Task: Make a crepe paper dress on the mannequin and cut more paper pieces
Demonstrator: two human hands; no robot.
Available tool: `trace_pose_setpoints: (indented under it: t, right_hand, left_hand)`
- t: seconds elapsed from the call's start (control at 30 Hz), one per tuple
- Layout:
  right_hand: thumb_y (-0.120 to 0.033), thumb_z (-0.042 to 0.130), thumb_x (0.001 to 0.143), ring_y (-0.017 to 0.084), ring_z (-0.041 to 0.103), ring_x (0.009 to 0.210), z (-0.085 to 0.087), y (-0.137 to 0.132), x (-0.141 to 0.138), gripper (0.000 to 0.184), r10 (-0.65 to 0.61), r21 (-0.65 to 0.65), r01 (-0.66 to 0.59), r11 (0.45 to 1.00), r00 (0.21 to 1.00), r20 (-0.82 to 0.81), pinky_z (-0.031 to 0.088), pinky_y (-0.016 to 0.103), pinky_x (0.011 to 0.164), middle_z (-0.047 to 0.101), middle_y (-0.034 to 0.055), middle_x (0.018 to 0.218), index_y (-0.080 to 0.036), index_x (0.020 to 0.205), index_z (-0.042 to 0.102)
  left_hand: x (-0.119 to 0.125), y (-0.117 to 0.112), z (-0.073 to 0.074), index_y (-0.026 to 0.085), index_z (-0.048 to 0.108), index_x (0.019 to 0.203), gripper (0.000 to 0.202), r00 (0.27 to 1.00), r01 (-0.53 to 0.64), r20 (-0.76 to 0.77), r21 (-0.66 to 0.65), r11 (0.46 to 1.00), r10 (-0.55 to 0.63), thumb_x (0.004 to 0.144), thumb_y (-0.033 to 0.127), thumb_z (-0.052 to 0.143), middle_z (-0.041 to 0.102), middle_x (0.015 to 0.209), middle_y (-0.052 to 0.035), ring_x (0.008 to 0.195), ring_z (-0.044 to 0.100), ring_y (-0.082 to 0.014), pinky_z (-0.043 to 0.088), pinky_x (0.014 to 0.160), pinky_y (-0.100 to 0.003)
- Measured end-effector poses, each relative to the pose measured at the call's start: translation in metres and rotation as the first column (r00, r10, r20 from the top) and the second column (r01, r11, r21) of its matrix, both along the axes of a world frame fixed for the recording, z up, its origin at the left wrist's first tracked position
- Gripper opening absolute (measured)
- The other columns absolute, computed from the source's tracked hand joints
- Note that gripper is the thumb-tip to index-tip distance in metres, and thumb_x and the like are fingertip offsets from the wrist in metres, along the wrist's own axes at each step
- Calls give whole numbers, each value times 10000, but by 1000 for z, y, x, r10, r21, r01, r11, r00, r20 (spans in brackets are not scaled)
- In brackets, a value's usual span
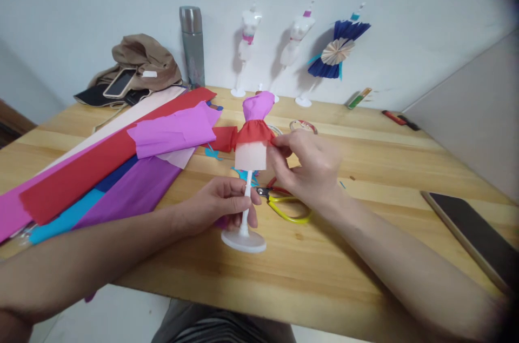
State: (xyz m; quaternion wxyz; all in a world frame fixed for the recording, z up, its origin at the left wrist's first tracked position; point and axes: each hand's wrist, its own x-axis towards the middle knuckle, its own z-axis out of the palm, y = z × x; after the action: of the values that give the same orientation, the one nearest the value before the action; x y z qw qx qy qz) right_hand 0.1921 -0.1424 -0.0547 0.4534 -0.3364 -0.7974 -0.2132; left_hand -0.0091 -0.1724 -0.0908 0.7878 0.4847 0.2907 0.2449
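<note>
A small white dress-form stand point(244, 234) is upright in front of me, its round base at or just above the table. My left hand point(233, 203) is closed around its thin stem. The form wears a pink paper bodice point(258, 105), a gathered red paper skirt point(253, 133) and a pale layer point(250, 155) under it. With thumb and finger, my right hand point(306, 162) pinches the right edge of the red skirt. Behind the stem and below my right hand lie scissors point(290, 208) with yellow and red handles. Blue paper scraps point(243, 174) lie behind the stem.
Folded crepe paper point(81, 186) in several colours covers the left side. Behind it are a brown bag point(146, 59) and a grey flask point(192, 48). More dress forms point(248, 35) stand along the wall, one in a blue paper dress point(334, 56). A tablet point(474, 235) lies at right.
</note>
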Motion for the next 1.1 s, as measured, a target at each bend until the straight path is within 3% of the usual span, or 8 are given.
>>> trace_pose_setpoints:
  t: [0.17,0.37,0.67,0.9,1.1]
  right_hand:
    - [-106,563,882,136,515,500,3,-3,-1,152,46,-1,-46,999,997,-58,408,292,509,574,-14,585,-222,785,574]
    - [-149,568,892,152,565,527,6,-7,2,130,4,-141,-29,990,985,-175,468,315,537,613,-3,624,-252,817,594]
    - [-224,609,882,161,579,531,2,-5,3,127,34,-111,-47,993,992,-123,476,328,535,621,-8,644,-255,1006,612]
    - [-116,559,882,143,573,516,6,-3,2,159,29,-7,-29,1000,999,-38,446,299,506,641,-5,649,-232,962,633]
    - [-80,546,881,134,494,473,5,-3,2,179,67,32,-65,997,996,-65,412,297,477,536,-26,569,-232,896,641]
  left_hand:
    - [-1,0,-2,133,649,898,503,1000,-11,-11,10,1000,11,710,570,812,705,677,-28,451,500,-50,357,429,-159]
    - [-1,0,0,131,646,890,486,1000,10,23,29,1000,-11,718,553,817,713,688,-37,466,514,-50,372,444,-157]
    - [-1,0,0,140,638,902,464,1000,-6,-13,64,998,7,746,552,784,706,698,-27,470,496,-51,370,442,-160]
    - [0,2,0,140,641,909,485,998,25,-65,73,997,-20,734,569,783,705,692,-20,470,495,-49,354,437,-157]
    - [1,2,-2,143,630,934,437,996,36,-88,94,995,-28,765,525,759,710,711,-19,487,517,-53,374,456,-158]
